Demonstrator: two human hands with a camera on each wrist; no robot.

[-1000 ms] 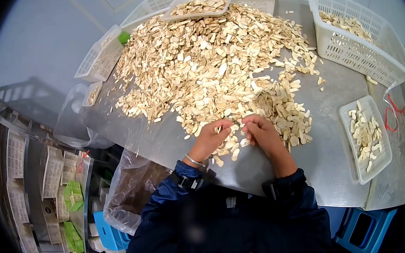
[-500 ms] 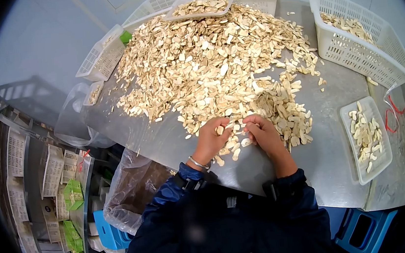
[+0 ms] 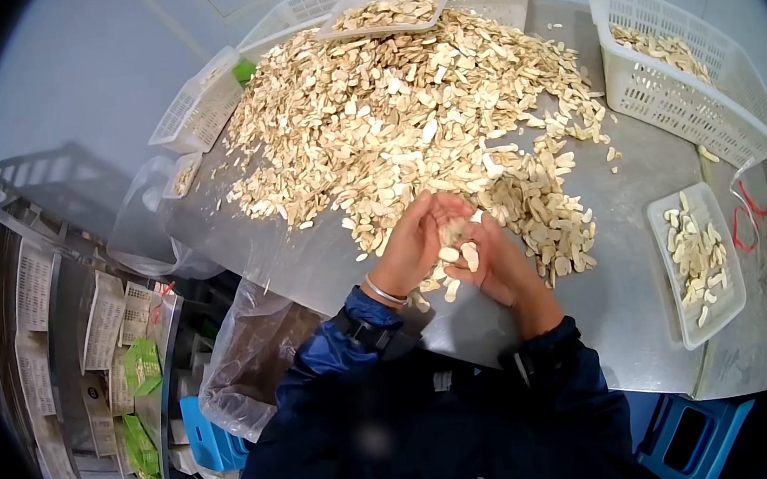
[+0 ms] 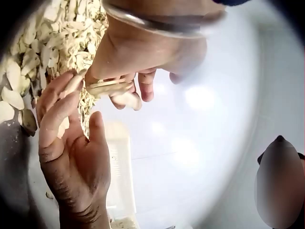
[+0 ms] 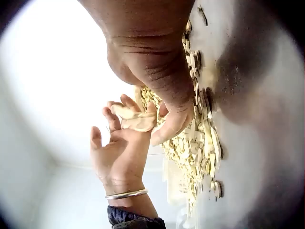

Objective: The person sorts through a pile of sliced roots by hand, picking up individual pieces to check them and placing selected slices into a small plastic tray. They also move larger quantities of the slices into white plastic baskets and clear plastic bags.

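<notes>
Over the near edge of a large pile of pale dried slices (image 3: 362, 120), the two hands stand close, palms towards each other. My left hand (image 3: 411, 248), with a silver bracelet on its wrist, holds a few slices (image 5: 138, 121) against its loosely curved fingers, its thumb standing apart. Facing it, my right hand (image 3: 503, 264) has its fingers curved round slices; one shows between the fingers (image 4: 57, 112) in the left wrist view. Several loose slices (image 3: 449, 254) show between the hands; whether some are falling I cannot tell.
A shallow white tray (image 3: 691, 334) holding slices lies at the right. White perforated baskets (image 3: 669, 107) line the metal table's (image 3: 634, 307) back and right edge; a small tray (image 3: 193, 178) is at the left. A plastic-lined container (image 3: 231, 386) and shelving are lower left.
Both hands have turned from fingertips-down over the pile to more spread, facing palms, now with slices visible in them. The view has shifted slightly.
</notes>
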